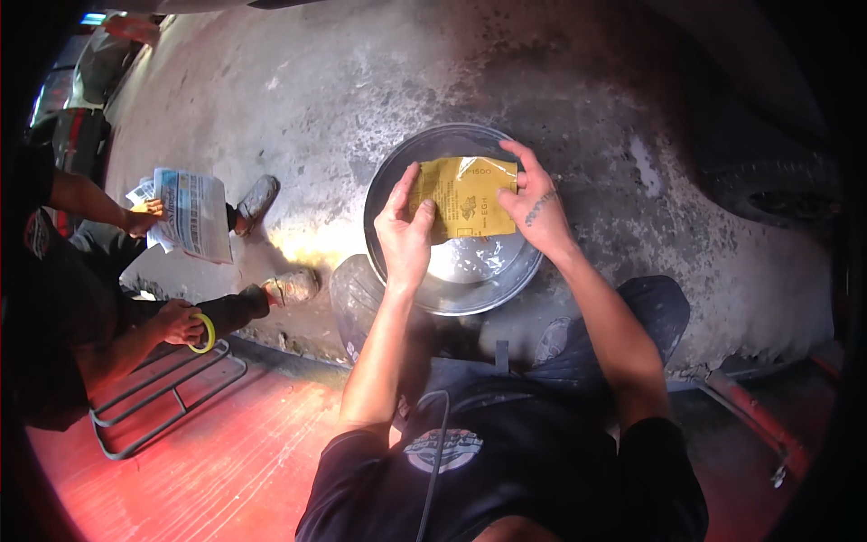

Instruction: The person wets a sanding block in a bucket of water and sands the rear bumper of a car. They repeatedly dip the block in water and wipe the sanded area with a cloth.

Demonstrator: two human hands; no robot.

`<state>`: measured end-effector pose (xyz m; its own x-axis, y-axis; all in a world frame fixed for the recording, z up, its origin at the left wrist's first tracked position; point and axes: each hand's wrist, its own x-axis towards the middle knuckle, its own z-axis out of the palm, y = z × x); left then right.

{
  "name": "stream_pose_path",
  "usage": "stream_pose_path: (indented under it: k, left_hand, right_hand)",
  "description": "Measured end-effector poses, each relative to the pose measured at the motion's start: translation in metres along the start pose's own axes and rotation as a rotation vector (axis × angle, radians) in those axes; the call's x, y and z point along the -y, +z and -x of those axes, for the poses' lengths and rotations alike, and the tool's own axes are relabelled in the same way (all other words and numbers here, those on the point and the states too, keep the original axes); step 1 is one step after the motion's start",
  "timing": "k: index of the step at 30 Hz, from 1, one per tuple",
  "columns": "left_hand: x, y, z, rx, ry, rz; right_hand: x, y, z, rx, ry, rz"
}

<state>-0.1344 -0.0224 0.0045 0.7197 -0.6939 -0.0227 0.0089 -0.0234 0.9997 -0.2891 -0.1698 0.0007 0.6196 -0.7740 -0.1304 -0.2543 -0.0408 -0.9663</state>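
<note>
1. While the worn concrete floor fills most of the view, a co-worker sits at the left with a newspaper in one hand and a roll of yellow tape in the other.
2. Between the wearer's bent knees and the bare floor stands a round basin, its bottom bright and wet-looking.
3. Above the basin, roughly over its middle, is a yellow sheet, probably sandpaper with its printed back turned up. How high it hangs over the bottom cannot be told.
4. At its left side the left hand grasps the sheet: fingers run nearly straight along the edge, thumb bent in near the lower corner.
5. At its right side the right hand grasps it too, more loosely by the look of it; the thumb presses near the edge, the forefinger points up past the upper corner, and the remaining fingers are largely hidden.
6. As a judgement, the step in hand is handling the sheet over the basin with both hands; the next move calls for a light, even pinch at both edges, since something so thin could buckle or slip.
</note>
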Motion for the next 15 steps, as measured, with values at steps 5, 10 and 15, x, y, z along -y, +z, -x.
stream_pose_path:
  k: [5,10,15]
  left_hand:
    - [-0.012,0.000,0.002,0.125,0.044,-0.135]
    - [-0.027,0.004,0.007,0.161,-0.028,-0.102]
    - [-0.031,-0.004,0.007,0.156,-0.122,0.030]
  right_hand:
    - [0.001,0.005,-0.012,-0.089,-0.568,0.441]
    - [0.022,0.014,-0.013,-0.068,-0.556,0.323]
    - [0.034,0.001,-0.001,0.001,-0.361,0.129]
